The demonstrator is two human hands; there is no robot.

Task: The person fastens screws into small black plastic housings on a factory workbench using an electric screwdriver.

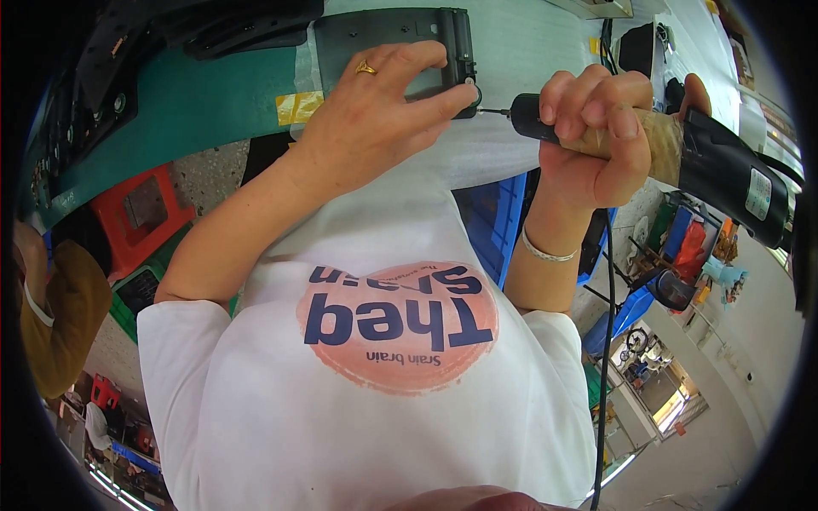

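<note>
A black plastic panel [375,30] lies on the bench at the upper middle, with small fittings along its right edge. My left hand [366,111] holds it down, fingers bent across it and one fingertip at the lower right corner. An electric screwdriver [656,140], its grip wrapped in tan tape, lies nearly level in my right hand [596,128], which is closed round it. The thin bit [492,111] points left, its tip beside that same corner. Whether the bit touches a screw is too small to tell.
A green mat [204,94] covers the bench's left part, with yellow tape [298,108] at its edge. Large black plastic parts [230,25] lie beyond. Below are a red stool [141,213] and blue crate [494,217]. A cable [607,358] hangs down. Another person's sleeve [68,315] shows left.
</note>
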